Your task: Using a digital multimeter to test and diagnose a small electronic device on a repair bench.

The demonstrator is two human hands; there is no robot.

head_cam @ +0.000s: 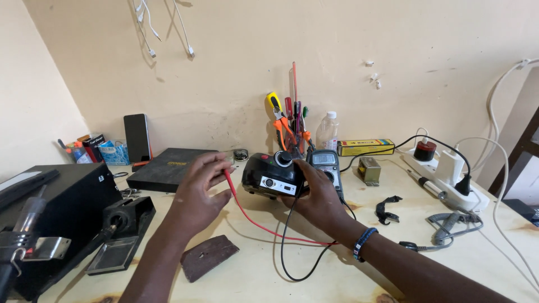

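My left hand (197,193) pinches a thin red test probe (229,180), its tip pointing up towards a small black control box (272,174) with a round knob on top. The probe's red lead (264,227) trails across the table to the right. My right hand (317,193) grips the right side of the black box and lifts it slightly off the wooden table (269,280). A black lead (289,247) loops down from under that hand. A grey multimeter (328,168) lies just behind the box.
A soldering iron stand (120,230) and black power unit (50,213) sit at the left. A brown pad (208,257) lies near my left arm. A tool cup (292,129), plastic bottle (327,132), yellow box (365,147) and white power strip (449,179) line the back and right.
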